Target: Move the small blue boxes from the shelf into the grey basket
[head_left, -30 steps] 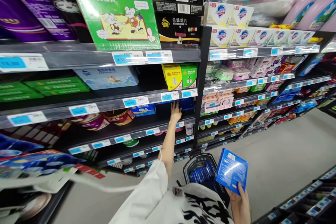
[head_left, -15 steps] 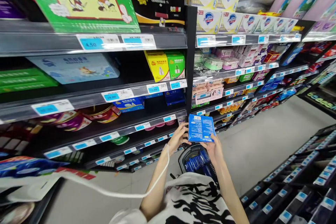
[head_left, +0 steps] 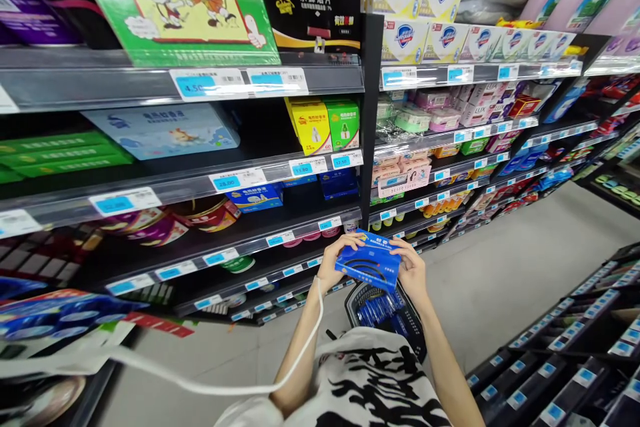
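A flat blue mosquito coil box (head_left: 369, 263), with a dark curved coil pictured on its face, is held level in front of my body. My left hand (head_left: 334, 261) grips its left edge, fingers over the top. On the opposite edge my right hand (head_left: 412, 272) is closed round the box's upper right corner. Just below the box is a dark shopping basket (head_left: 416, 333) with blue packages (head_left: 376, 310) in it, partly hidden by the box and my shirt. A white cable (head_left: 200, 387) runs to my left wrist.
Shelves (head_left: 185, 183) with price tags stand ahead, carrying a yellow box (head_left: 310, 127), a light blue box (head_left: 165, 128) and several soap boxes (head_left: 445, 42). Grey aisle floor (head_left: 505, 247) stretches away to the right. Another shelf unit (head_left: 565, 353) stands at the lower right.
The mosquito coil box has been turned over, from its text-covered side to its coil-picture side. My right hand has moved from its lower edge to its upper right corner. The view has shifted slightly.
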### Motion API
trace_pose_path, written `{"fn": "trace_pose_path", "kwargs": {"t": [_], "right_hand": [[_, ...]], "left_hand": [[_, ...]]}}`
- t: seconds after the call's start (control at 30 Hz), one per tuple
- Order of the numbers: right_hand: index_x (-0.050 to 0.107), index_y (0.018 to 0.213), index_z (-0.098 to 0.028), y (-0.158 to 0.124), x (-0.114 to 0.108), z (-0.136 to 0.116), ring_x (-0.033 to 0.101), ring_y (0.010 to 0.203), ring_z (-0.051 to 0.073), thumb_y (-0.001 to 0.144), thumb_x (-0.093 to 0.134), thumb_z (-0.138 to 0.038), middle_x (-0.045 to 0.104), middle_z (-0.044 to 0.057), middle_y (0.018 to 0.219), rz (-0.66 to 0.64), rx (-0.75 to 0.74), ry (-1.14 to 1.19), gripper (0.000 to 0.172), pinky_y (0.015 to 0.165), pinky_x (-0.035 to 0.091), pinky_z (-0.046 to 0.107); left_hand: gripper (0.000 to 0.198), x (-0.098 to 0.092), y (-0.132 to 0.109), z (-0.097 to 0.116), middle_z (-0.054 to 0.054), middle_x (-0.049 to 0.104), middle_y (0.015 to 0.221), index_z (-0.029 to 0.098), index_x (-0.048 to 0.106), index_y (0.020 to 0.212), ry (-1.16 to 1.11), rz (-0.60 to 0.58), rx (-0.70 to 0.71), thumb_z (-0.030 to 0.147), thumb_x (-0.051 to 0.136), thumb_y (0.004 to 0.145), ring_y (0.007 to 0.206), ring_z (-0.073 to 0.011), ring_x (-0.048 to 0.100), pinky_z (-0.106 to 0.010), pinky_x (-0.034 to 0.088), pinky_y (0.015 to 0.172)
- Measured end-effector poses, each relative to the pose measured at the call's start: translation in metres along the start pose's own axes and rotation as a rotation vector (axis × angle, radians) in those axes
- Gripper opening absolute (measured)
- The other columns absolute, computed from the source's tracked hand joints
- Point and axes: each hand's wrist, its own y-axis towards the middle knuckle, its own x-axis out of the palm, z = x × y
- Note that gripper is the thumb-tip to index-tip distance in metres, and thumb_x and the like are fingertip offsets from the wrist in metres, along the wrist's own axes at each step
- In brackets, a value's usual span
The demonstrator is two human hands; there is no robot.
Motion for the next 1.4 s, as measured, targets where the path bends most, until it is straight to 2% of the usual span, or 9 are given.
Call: {"fn": "trace_pose_path", "kwargs": {"t": [0.27,0.4,0.5,0.63,0.8,0.97,1.13,1.27,1.4], "right_hand": [[0.08,0.1,-0.027,0.008,0.016,0.016,0.063,0.132,0.029,0.09,0.075,-0.021,0.069,0.01,0.129,-0.006,-0.01,0.081,0.012,0.105,0.058,0.044],[0.08,0.096,-0.025,0.015,0.025,0.018,0.065,0.128,0.03,0.086,0.079,-0.023,0.07,0.011,0.125,0.036,-0.003,0.102,0.01,0.102,0.06,0.045],[0.08,0.092,-0.024,0.021,0.033,0.022,0.065,0.129,0.03,0.085,0.079,-0.023,0.071,0.011,0.121,0.107,-0.023,0.079,0.007,0.099,0.062,0.043],[0.08,0.093,-0.023,0.033,0.055,0.021,0.064,0.131,0.03,0.087,0.076,-0.024,0.069,0.012,0.131,0.084,-0.012,0.074,0.008,0.096,0.064,0.042],[0.074,0.128,-0.026,0.032,0.057,0.024,0.053,0.147,0.028,0.094,0.07,-0.031,0.052,0.011,0.159,0.116,-0.026,-0.03,0.035,0.119,0.05,0.046],[0.08,0.108,-0.022,-0.028,0.002,0.064,0.063,0.134,0.029,0.097,0.066,-0.042,0.065,0.015,0.144,0.25,0.133,-0.192,0.027,0.112,0.056,0.047],[0.081,0.098,-0.018,-0.11,-0.041,0.105,0.072,0.119,0.032,0.09,0.068,-0.05,0.074,0.018,0.126,0.481,0.358,-0.243,0.036,0.103,0.06,0.05],[0.081,0.092,-0.018,-0.159,-0.053,0.115,0.074,0.113,0.033,0.082,0.069,-0.05,0.078,0.017,0.115,0.578,0.491,-0.285,0.035,0.107,0.056,0.053],[0.081,0.087,-0.017,-0.196,-0.061,0.122,0.074,0.111,0.032,0.078,0.068,-0.049,0.079,0.016,0.111,0.625,0.618,-0.297,0.035,0.104,0.057,0.05]], "left_hand": [[0.024,-0.019,0.001,-0.004,-0.015,0.076,0.106,0.019,0.072,0.098,0.185,-0.001,0.272,0.042,0.075,0.094,0.121,-0.032,0.068,-0.05,0.053,0.105],[0.012,-0.026,-0.002,0.002,-0.013,0.077,0.111,0.019,0.073,0.105,0.309,0.047,0.319,0.02,0.074,0.093,0.123,-0.0297,0.068,-0.049,0.056,0.103],[0.043,-0.032,-0.008,0.006,-0.009,0.076,0.123,0.021,0.073,0.122,0.532,-0.028,0.414,-0.003,0.057,0.09,0.133,-0.0273,0.064,-0.055,0.052,0.113],[0.077,-0.054,-0.019,0.004,-0.007,0.066,0.145,0.021,0.061,0.147,0.828,-0.179,0.509,-0.012,0.043,0.081,0.149,-0.0269,0.05,-0.058,0.045,0.122],[0.074,-0.097,-0.003,-0.03,-0.007,0.07,0.139,0.02,0.071,0.137,0.88,0.126,0.43,-0.011,0.042,0.076,0.144,-0.0267,0.056,-0.047,0.057,0.112],[0.066,-0.114,0.072,-0.086,-0.01,0.07,0.138,0.013,0.076,0.128,0.981,0.347,0.127,-0.007,0.044,0.075,0.146,-0.0281,0.053,-0.047,0.05,0.121],[0.068,-0.1,0.144,-0.126,-0.012,0.064,0.146,0.008,0.072,0.135,0.95,0.249,-0.155,-0.007,0.042,0.077,0.156,-0.0245,0.04,-0.042,0.038,0.129],[0.066,-0.107,0.154,-0.141,-0.017,0.054,0.157,0.001,0.062,0.145,0.996,0.119,-0.257,0.002,0.055,0.079,0.161,-0.0283,0.028,-0.041,0.027,0.134],[0.086,-0.122,0.148,-0.15,-0.018,0.029,0.172,0.001,0.039,0.163,1.051,-0.058,-0.303,0.029,0.068,0.087,0.164,-0.0343,0.016,-0.048,0.016,0.136]]}}
